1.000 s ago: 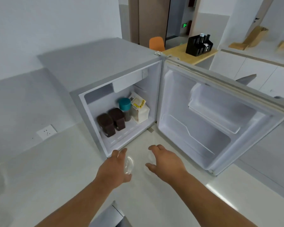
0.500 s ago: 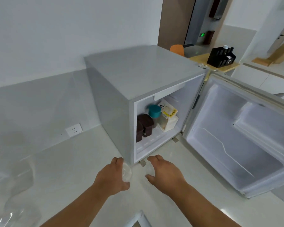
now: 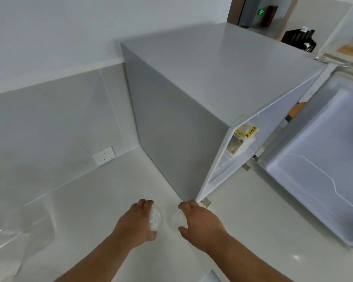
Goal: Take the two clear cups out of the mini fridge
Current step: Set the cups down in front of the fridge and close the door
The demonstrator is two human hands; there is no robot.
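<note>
White counter: each hand's grip, left and right, grasps a clear cup; mini fridge holds a carton.

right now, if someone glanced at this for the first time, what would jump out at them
Low in the middle, the left hand and the right hand each hold a clear cup above the pale countertop. Behind them stands the grey mini fridge, which fills the centre, with its door swung open to the right. A yellow-labelled carton shows inside.
</note>
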